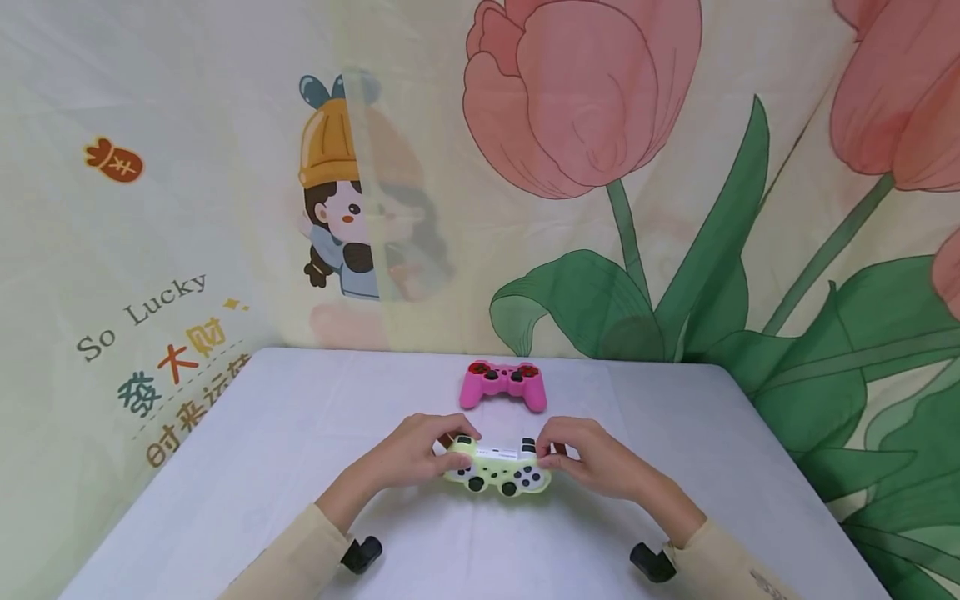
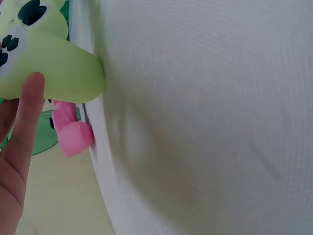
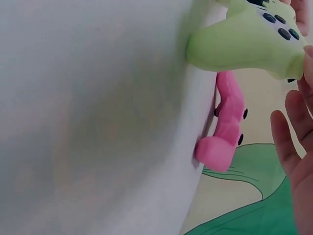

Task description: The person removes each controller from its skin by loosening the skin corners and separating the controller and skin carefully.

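A light green game controller point(image 1: 498, 471) with a white middle, black sticks and dark buttons is at the middle of the white table. My left hand point(image 1: 416, 450) pinches its left end, thumb on the front and fingers behind. At the right shoulder, my right hand point(image 1: 592, 452) holds it between thumb and fingers. Both wrist views show its green grips point(image 2: 73, 73) point(image 3: 220, 49) reaching down to the cloth. Just behind it lies a pink game controller point(image 1: 503, 386) with red and black controls, which neither hand touches.
A white cloth covers the table point(image 1: 337, 383), whose far edge meets a hanging point(image 1: 420, 167) printed with tulips, a cartoon figure and lettering. A black device point(image 1: 363, 554) is at the left wrist, and another black device point(image 1: 652, 562) at the right.
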A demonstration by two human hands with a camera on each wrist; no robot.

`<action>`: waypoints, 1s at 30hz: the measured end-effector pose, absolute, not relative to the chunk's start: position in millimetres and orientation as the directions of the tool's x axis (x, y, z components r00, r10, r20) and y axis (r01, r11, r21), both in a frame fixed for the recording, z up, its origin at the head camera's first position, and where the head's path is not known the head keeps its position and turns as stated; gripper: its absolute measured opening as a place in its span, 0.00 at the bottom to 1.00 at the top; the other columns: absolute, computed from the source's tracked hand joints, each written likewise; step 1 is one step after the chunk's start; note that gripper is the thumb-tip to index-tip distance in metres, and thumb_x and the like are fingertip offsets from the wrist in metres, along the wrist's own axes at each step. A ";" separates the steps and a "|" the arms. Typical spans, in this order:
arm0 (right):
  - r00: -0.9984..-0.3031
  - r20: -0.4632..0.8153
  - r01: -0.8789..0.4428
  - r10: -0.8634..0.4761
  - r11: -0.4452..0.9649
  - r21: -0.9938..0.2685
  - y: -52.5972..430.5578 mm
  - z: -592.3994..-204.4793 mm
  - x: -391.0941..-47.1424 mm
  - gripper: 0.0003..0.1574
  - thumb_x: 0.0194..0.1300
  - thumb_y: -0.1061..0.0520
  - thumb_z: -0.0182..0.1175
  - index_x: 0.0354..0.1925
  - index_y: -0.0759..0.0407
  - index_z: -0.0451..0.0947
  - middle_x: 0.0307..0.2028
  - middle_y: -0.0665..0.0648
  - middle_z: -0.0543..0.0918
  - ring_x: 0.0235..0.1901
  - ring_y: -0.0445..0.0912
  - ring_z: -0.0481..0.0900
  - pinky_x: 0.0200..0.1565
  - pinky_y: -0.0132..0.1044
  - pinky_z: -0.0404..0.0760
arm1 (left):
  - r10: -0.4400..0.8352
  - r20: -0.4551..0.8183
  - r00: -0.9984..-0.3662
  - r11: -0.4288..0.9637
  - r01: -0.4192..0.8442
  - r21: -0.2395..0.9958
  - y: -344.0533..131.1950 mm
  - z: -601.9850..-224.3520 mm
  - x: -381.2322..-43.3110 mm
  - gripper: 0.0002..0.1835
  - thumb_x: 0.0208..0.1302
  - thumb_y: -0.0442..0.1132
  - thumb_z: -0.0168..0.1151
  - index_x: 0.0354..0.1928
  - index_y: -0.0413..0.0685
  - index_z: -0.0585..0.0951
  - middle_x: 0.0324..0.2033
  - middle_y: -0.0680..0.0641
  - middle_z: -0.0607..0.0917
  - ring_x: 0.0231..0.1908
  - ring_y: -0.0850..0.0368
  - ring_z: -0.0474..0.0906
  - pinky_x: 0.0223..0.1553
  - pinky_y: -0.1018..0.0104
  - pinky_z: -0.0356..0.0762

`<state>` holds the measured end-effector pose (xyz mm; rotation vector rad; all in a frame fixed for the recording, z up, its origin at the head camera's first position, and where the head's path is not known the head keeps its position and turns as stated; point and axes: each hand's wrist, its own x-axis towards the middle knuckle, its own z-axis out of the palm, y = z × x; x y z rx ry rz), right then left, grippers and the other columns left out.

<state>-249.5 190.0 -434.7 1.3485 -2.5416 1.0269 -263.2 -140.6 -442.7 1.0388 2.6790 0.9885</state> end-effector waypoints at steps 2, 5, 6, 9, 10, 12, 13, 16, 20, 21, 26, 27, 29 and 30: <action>-0.616 0.391 -0.760 -0.684 0.387 -0.522 190.5 -437.3 -247.7 0.09 0.69 0.58 0.72 0.41 0.45 0.81 0.38 0.40 0.82 0.37 0.35 0.78 0.40 0.32 0.82 | 0.635 0.131 -0.762 0.555 0.567 0.609 -140.2 -442.5 -263.3 0.17 0.70 0.51 0.72 0.58 0.63 0.83 0.46 0.63 0.88 0.46 0.64 0.84 0.50 0.54 0.82; -0.630 0.414 -0.755 -0.657 0.393 -0.525 191.8 -440.7 -244.3 0.09 0.70 0.57 0.72 0.43 0.44 0.83 0.41 0.40 0.84 0.39 0.36 0.80 0.42 0.35 0.85 | 0.629 0.129 -0.767 0.565 0.564 0.602 -140.5 -443.3 -263.4 0.18 0.71 0.51 0.72 0.59 0.63 0.84 0.46 0.63 0.88 0.46 0.63 0.84 0.50 0.55 0.82; -0.635 0.419 -0.752 -0.650 0.396 -0.526 192.7 -442.0 -243.2 0.09 0.70 0.57 0.72 0.44 0.44 0.83 0.42 0.40 0.84 0.40 0.36 0.81 0.43 0.35 0.86 | 0.627 0.128 -0.768 0.567 0.563 0.602 -140.7 -443.7 -263.5 0.18 0.71 0.51 0.72 0.59 0.62 0.84 0.46 0.62 0.88 0.46 0.63 0.84 0.50 0.55 0.82; -0.645 0.427 -0.746 -0.634 0.401 -0.532 197.3 -446.7 -240.5 0.13 0.69 0.59 0.73 0.48 0.44 0.84 0.45 0.40 0.85 0.41 0.38 0.83 0.45 0.36 0.86 | 0.626 0.132 -0.768 0.566 0.565 0.600 -141.2 -445.1 -264.1 0.18 0.71 0.52 0.72 0.59 0.63 0.83 0.47 0.62 0.89 0.46 0.62 0.84 0.50 0.54 0.82; -0.642 0.432 -0.748 -0.633 0.394 -0.534 199.0 -447.9 -239.7 0.15 0.69 0.61 0.73 0.50 0.45 0.85 0.46 0.41 0.86 0.42 0.39 0.84 0.46 0.36 0.86 | 0.627 0.134 -0.767 0.565 0.566 0.600 -141.3 -445.6 -264.4 0.18 0.71 0.53 0.71 0.59 0.62 0.83 0.47 0.62 0.89 0.46 0.62 0.84 0.50 0.54 0.82; -0.634 0.443 -0.755 -0.634 0.385 -0.531 201.8 -450.2 -238.5 0.20 0.68 0.66 0.71 0.52 0.46 0.85 0.48 0.42 0.87 0.43 0.41 0.85 0.47 0.36 0.86 | 0.629 0.139 -0.765 0.562 0.570 0.599 -141.6 -446.8 -264.9 0.18 0.71 0.53 0.71 0.60 0.61 0.83 0.48 0.62 0.89 0.46 0.62 0.84 0.50 0.53 0.82; -0.628 0.449 -0.761 -0.635 0.381 -0.526 202.7 -450.8 -238.0 0.22 0.67 0.68 0.71 0.53 0.47 0.85 0.49 0.43 0.87 0.44 0.42 0.85 0.48 0.37 0.86 | 0.628 0.139 -0.766 0.562 0.570 0.599 -141.8 -447.2 -265.0 0.19 0.71 0.53 0.71 0.60 0.60 0.83 0.48 0.62 0.88 0.46 0.63 0.84 0.51 0.53 0.82; -0.617 0.468 -0.778 -0.633 0.399 -0.486 203.2 -451.6 -237.3 0.27 0.65 0.71 0.71 0.56 0.48 0.86 0.53 0.45 0.88 0.50 0.43 0.87 0.52 0.41 0.87 | 0.625 0.137 -0.768 0.563 0.565 0.603 -142.4 -448.4 -264.8 0.20 0.71 0.53 0.71 0.60 0.58 0.83 0.48 0.62 0.88 0.46 0.64 0.84 0.51 0.51 0.82; -0.588 0.512 -0.808 -0.626 0.431 -0.401 200.8 -452.9 -237.8 0.29 0.60 0.70 0.76 0.58 0.51 0.87 0.56 0.47 0.89 0.56 0.46 0.87 0.55 0.45 0.87 | 0.622 0.133 -0.771 0.560 0.557 0.613 -142.0 -449.3 -264.9 0.20 0.71 0.54 0.71 0.61 0.57 0.83 0.48 0.62 0.88 0.46 0.63 0.84 0.50 0.49 0.82; -0.576 0.528 -0.818 -0.625 0.432 -0.381 200.3 -453.6 -237.8 0.30 0.58 0.70 0.77 0.58 0.53 0.88 0.56 0.48 0.89 0.56 0.47 0.88 0.55 0.45 0.87 | 0.622 0.133 -0.772 0.559 0.556 0.615 -141.7 -449.3 -265.0 0.20 0.71 0.53 0.71 0.61 0.58 0.83 0.48 0.62 0.88 0.46 0.63 0.84 0.50 0.49 0.82; -0.548 0.593 -0.833 -0.590 0.442 -0.331 198.6 -462.2 -236.8 0.31 0.53 0.71 0.80 0.56 0.56 0.89 0.53 0.50 0.91 0.51 0.47 0.90 0.56 0.30 0.83 | 0.615 0.125 -0.779 0.562 0.543 0.623 -139.8 -448.3 -266.5 0.19 0.72 0.53 0.70 0.60 0.58 0.83 0.46 0.61 0.88 0.46 0.61 0.84 0.48 0.55 0.81; -0.545 0.606 -0.835 -0.580 0.442 -0.328 198.3 -464.2 -236.4 0.32 0.52 0.72 0.80 0.56 0.57 0.89 0.53 0.51 0.91 0.51 0.47 0.90 0.56 0.27 0.81 | 0.613 0.121 -0.781 0.563 0.539 0.627 -139.4 -448.1 -267.0 0.19 0.72 0.53 0.70 0.60 0.58 0.83 0.46 0.61 0.88 0.46 0.60 0.84 0.48 0.55 0.81; -0.541 0.629 -0.836 -0.559 0.440 -0.328 197.6 -468.1 -235.8 0.32 0.50 0.73 0.80 0.55 0.58 0.90 0.52 0.51 0.91 0.49 0.47 0.91 0.57 0.23 0.79 | 0.611 0.113 -0.783 0.563 0.531 0.634 -138.6 -447.9 -268.1 0.20 0.72 0.53 0.70 0.61 0.57 0.83 0.46 0.61 0.88 0.46 0.60 0.84 0.48 0.56 0.81; -0.537 0.640 -0.837 -0.549 0.437 -0.328 197.4 -469.3 -235.6 0.32 0.49 0.74 0.80 0.54 0.58 0.90 0.51 0.52 0.92 0.48 0.47 0.91 0.56 0.23 0.79 | 0.611 0.110 -0.784 0.562 0.528 0.637 -138.4 -447.8 -268.5 0.20 0.72 0.53 0.70 0.61 0.57 0.83 0.46 0.61 0.88 0.46 0.60 0.84 0.48 0.55 0.81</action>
